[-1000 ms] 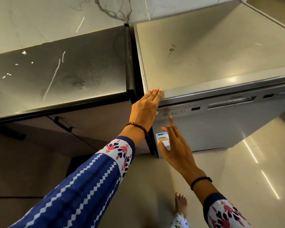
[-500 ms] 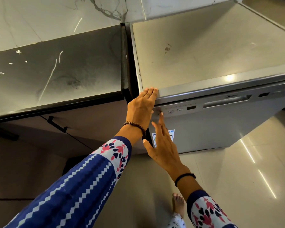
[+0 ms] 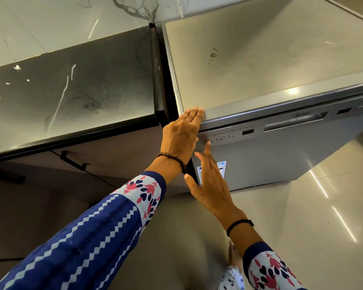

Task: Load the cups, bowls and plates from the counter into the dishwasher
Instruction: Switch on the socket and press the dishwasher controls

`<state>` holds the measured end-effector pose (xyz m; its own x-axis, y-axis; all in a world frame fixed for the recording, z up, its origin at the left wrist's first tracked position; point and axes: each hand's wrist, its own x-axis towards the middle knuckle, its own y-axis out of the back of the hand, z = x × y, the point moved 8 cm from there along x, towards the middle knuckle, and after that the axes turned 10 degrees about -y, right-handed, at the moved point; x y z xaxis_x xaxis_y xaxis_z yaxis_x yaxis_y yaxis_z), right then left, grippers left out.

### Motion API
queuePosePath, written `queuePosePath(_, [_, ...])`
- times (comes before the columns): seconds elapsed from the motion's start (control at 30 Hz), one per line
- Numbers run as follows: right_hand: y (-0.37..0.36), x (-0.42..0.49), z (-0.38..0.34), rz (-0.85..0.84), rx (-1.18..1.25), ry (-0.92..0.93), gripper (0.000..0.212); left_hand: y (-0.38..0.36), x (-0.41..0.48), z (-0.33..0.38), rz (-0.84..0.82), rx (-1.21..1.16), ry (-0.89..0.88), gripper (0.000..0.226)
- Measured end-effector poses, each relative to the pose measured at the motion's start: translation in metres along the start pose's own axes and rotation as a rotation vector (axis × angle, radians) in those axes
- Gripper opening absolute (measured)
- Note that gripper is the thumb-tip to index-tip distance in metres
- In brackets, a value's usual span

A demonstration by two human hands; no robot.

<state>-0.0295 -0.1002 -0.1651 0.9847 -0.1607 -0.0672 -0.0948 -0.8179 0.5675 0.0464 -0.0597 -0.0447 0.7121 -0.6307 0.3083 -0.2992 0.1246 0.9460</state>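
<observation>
At dishwasher controls, right hand, perhaps touching.

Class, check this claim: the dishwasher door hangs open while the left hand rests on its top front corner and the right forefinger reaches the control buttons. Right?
Not quite. The head view shows the dishwasher door shut, not open. The left hand does rest on its top front corner, and the right hand forefinger reaches the control buttons.

Dishwasher: silver/grey freestanding unit, door shut, upright, fills frame from 12 to 3 o'clock. Flat top bare w/ small dark smudge. Control strip along door top w/ btns, small dark display, recessed handle. Sticker at door's lower left. Black counter just beside, at 9–10 o'clock, narrow gap between.
</observation>
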Motion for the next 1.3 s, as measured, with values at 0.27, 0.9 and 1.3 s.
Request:
queuePosePath(0.27, [-0.014, 0.006, -0.003, -0.063, 0.055, -0.019, 0.083, -0.002, 0.003, -0.001, 0.113, 0.032, -0.011, 0.072])
queuePosePath(0.9, [0.041, -0.006, -0.017, 0.018, 0.021, -0.130, 0.066, 0.003, 0.003, -0.002, -0.015, -0.072, 0.101, 0.064])
queuePosePath(1.3, [0.074, -0.014, -0.025, 0.081, -0.002, -0.184, 0.040, 0.012, -0.004, 0.000, -0.016, -0.158, 0.036, 0.056])
